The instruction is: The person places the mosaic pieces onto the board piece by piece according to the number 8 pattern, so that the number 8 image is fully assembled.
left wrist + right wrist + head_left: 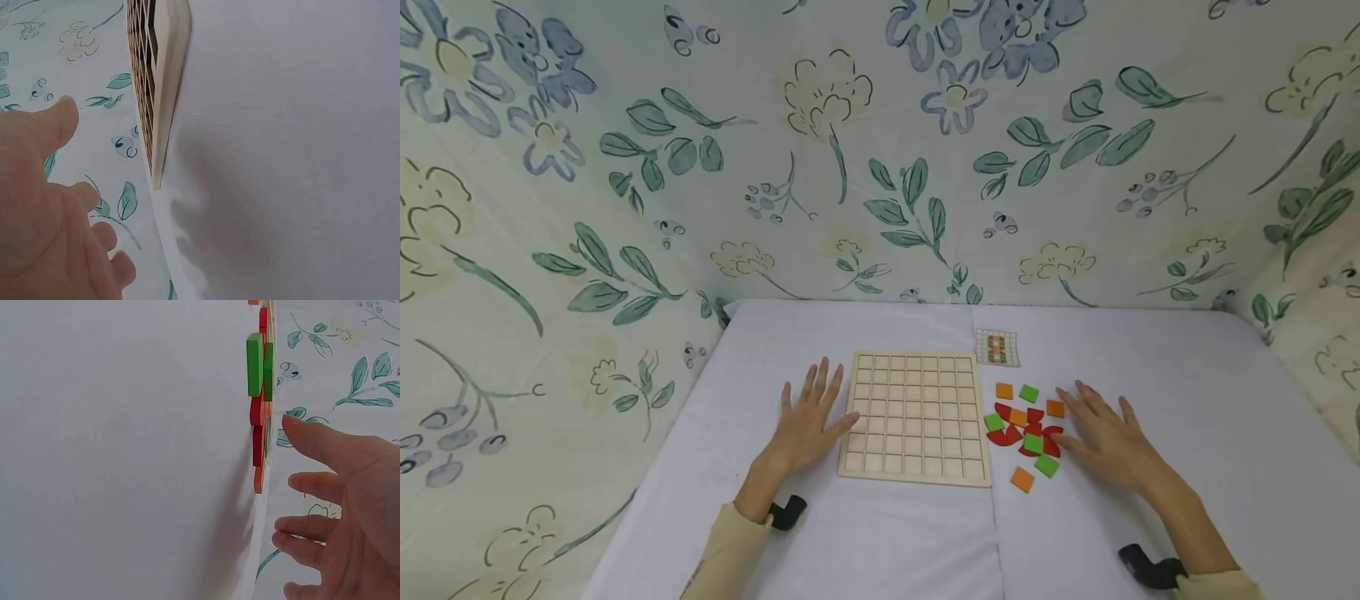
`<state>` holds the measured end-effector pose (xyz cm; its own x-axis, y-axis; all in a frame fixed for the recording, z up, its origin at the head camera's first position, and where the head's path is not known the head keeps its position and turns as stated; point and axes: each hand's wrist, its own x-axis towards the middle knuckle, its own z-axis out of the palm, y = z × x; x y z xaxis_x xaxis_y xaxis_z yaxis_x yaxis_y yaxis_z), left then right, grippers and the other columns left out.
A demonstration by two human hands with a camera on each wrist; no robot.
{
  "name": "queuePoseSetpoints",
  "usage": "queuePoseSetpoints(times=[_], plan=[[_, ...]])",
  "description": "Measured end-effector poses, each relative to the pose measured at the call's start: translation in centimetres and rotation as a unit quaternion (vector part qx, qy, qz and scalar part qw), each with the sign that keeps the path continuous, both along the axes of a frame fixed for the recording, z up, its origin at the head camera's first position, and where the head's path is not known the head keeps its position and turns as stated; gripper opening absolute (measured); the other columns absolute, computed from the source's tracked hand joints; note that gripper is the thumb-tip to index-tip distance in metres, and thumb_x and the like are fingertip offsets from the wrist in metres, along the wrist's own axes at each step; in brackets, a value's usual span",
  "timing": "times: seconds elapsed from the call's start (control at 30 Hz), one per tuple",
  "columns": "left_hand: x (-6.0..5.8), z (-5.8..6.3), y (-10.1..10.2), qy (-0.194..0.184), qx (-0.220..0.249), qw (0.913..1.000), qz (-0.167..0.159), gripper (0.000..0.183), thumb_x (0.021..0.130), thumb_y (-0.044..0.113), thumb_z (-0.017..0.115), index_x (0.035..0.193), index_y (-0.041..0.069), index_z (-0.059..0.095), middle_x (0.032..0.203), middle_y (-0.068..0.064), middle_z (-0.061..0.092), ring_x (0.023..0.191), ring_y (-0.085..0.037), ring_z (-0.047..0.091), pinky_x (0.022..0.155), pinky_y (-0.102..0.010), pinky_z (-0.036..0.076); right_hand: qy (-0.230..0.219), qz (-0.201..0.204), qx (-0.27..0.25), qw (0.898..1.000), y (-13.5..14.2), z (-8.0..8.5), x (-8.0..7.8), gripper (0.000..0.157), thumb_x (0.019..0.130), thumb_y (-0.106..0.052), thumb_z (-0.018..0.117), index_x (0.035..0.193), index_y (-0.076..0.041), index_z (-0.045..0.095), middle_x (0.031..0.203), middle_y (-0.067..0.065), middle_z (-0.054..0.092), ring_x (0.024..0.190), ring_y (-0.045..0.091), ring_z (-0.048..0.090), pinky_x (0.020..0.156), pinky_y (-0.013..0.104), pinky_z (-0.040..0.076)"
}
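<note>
A square wooden grid board lies on the white table. My left hand is spread beside the board's left edge, its thumb tip over the rim; the left wrist view shows that hand raised off the cloth, holding nothing. To the right of the board is a loose heap of flat pieces: red curved ones, green squares and orange squares. Close to the heap's right side hovers my right hand, fingers apart and holding nothing. The right wrist view has green pieces beyond the thumb.
A small printed pattern card lies at the board's far right corner. The white tablecloth has a fold line running down past the board. A floral cloth hangs behind the table. Each wrist carries a black strap mount.
</note>
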<state>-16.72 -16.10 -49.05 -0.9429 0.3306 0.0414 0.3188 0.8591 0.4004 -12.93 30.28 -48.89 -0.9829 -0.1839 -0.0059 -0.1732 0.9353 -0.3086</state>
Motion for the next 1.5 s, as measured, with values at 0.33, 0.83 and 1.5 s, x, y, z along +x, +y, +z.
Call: queuePoseSetpoints(times=[0.33, 0.83, 1.5], plan=[[0.4, -0.5, -0.3, -0.139, 0.028, 0.9883, -0.056, 0.100, 0.097, 0.059, 0.062, 0.168, 0.015, 0.007, 0.175, -0.013, -0.004, 0.163, -0.036, -0.005, 0.125, -0.069, -0.011, 0.028, 0.010, -0.003, 1.000, 0.0, 0.4, 0.0, 0.054, 0.083, -0.021, 0.086, 0.132, -0.005, 0.069, 0.136, 0.028, 0.058, 0.125, 0.050, 0.054, 0.099, 0.070, 0.048], [0.8, -0.9, 0.0, -0.135, -0.009, 0.9883, -0.070, 0.121, 0.082, 0.064, 0.078, 0.168, 0.013, 0.011, 0.176, -0.011, 0.004, 0.163, -0.036, -0.002, 0.123, -0.074, -0.010, 0.007, 0.004, -0.041, 0.999, 0.2, -0.3, 0.0, 0.041, 0.082, -0.009, 0.086, 0.121, -0.008, 0.077, 0.111, 0.013, 0.061, 0.094, 0.027, 0.058, 0.073, 0.035, 0.056], [0.6, -1.0, 0.1, -0.129, -0.018, 0.9876, -0.088, 0.121, 0.081, 0.062, 0.079, 0.167, 0.012, 0.011, 0.176, -0.011, 0.000, 0.163, -0.037, -0.002, 0.121, -0.076, -0.008, 0.044, -0.062, -0.047, 0.996, -0.7, -0.1, -0.1, 0.030, 0.078, -0.024, 0.091, 0.094, -0.003, 0.077, 0.073, 0.000, 0.065, 0.069, 0.016, 0.052, 0.055, 0.024, 0.039]])
